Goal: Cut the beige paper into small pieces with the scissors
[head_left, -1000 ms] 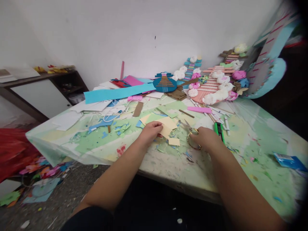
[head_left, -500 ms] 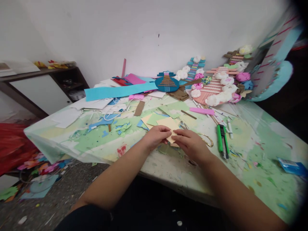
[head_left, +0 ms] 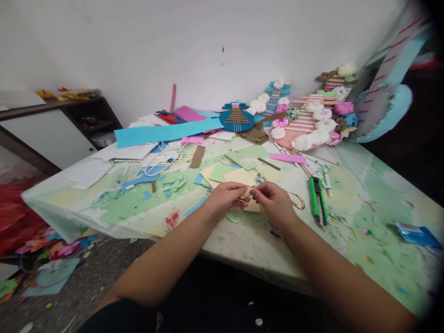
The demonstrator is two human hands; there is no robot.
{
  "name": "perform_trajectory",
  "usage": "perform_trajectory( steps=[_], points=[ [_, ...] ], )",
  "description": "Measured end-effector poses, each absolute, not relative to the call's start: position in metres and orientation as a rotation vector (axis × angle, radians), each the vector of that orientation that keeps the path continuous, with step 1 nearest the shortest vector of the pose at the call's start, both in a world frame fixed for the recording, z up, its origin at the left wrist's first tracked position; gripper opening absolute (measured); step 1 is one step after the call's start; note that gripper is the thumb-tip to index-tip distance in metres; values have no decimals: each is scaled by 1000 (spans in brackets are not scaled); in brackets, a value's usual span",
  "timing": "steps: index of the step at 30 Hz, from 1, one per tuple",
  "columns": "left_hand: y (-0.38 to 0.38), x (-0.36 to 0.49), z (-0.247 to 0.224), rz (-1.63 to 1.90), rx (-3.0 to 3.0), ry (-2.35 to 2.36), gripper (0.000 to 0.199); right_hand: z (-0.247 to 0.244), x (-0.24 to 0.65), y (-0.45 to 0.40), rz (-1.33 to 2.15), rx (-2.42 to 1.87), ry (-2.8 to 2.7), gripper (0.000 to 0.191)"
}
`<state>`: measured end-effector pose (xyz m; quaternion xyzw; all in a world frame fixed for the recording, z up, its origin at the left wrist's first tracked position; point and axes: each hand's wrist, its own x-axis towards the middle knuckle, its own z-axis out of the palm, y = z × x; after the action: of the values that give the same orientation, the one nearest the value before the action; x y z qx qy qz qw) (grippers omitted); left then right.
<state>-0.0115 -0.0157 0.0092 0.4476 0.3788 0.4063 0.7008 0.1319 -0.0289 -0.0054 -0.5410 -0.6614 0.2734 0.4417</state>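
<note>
A small piece of cream paper (head_left: pixel 247 192) is pinched between my two hands over the table's front part. My left hand (head_left: pixel 227 198) is closed on its left side, and my right hand (head_left: pixel 274 200) grips the right side with thumb and fingertips. Most of the paper is covered by my fingers. Just beyond them lie cream and green paper sheets (head_left: pixel 222 172), partly overlapping. Gold-handled scissors (head_left: pixel 297 200) lie beside my right hand, their blades partly hidden. A tan paper scrap (head_left: pixel 252 206) is on the table under my hands.
Right of my hands is a green and black box cutter (head_left: pixel 318 201), with white markers (head_left: pixel 327 181) behind it. A blue instrument-shaped craft (head_left: pixel 237 119) and flowered paper crafts (head_left: pixel 308 125) stand along the wall. A blue packet (head_left: pixel 417 235) lies far right.
The cream paper, flatter and more visible before, is now folded or curled smaller between my fingertips. My right fingers have drawn in to a pinch. The view has shifted slightly.
</note>
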Motion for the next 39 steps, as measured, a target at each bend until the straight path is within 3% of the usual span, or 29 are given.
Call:
perform_trajectory(
  steps=[39],
  points=[
    [-15, -7, 4, 871, 1127, 801, 24, -9, 125, -32, 661, -1326, -1458, 18]
  ],
)
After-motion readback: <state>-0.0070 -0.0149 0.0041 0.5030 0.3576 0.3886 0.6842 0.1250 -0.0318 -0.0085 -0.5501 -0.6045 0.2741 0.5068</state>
